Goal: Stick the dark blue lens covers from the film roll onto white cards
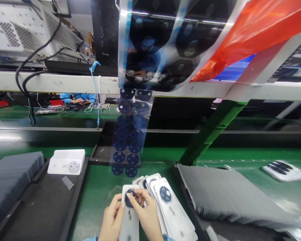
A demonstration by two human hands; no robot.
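A white phone-shaped panel (130,222) lies upright in front of me. My left hand (112,214) pinches its upper left edge. Over the panel's top, my right hand (146,209) has thumb and fingers closed on a dark round sticker (128,200), which covers the camera area; how much of it touches the panel is partly hidden by the fingers. Just right of the hands, several similar white panels (174,214) lie fanned in a stack, the top one with a dark octagonal ring around small holes.
Black tray (45,207) with white panels (65,162) and grey sheets (11,177) at left. Grey sheets (230,190) fill the right tray. A clear strip of dark stickers (129,134) hangs ahead from the shelf rail (65,82). A person's hands (79,101) show beyond.
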